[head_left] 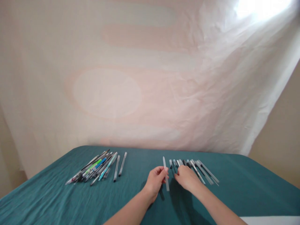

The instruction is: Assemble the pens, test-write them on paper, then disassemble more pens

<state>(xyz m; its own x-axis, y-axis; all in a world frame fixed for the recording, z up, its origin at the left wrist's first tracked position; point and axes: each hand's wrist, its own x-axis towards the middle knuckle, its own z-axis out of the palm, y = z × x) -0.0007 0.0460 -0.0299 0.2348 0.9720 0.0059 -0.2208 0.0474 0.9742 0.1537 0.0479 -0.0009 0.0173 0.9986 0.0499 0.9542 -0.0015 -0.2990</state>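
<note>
My left hand pinches a clear pen near its middle, holding it upright-ish just above the teal tablecloth. My right hand is curled with its fingertips down on a row of pens laid side by side to the right; what its fingers hold is hidden. The held pen is just left of that row.
A loose pile of pens, some with green and blue barrels, lies on the left of the table. Two single pens lie beside it. A pale sheet hangs behind the table. A white strip shows at the bottom right.
</note>
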